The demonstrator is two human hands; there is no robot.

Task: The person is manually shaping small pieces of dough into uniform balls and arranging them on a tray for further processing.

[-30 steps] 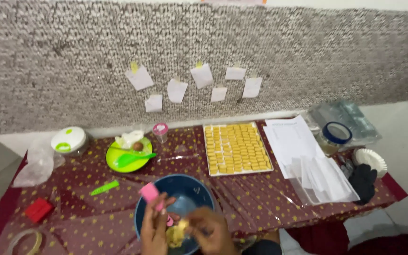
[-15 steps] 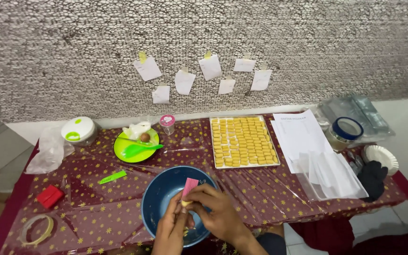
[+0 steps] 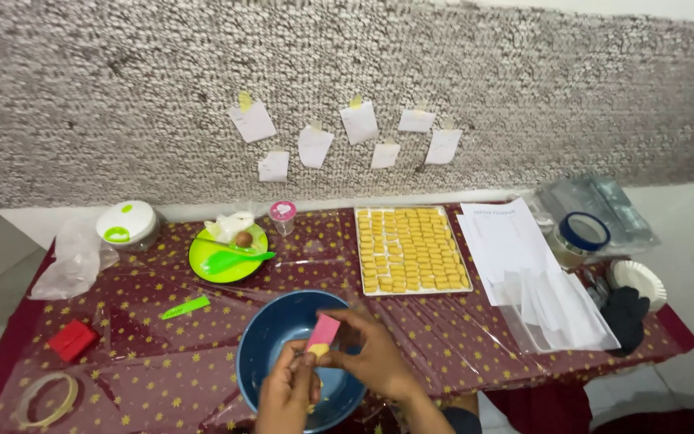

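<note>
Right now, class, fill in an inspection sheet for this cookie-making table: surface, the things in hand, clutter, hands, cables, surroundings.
Surface: table under a maroon star-print cloth with clear plastic on top.
Things in hand: pink scraper and a bit of yellow dough, held over the blue bowl.
Clutter: tray of yellow cookies, green plate with green spatula, white papers, red box, tape roll, plastic bag.
Hands: left hand pinches the dough; right hand grips the scraper.
Cables: nothing seen.
Surroundings: rough grey wall with taped paper notes.
</note>
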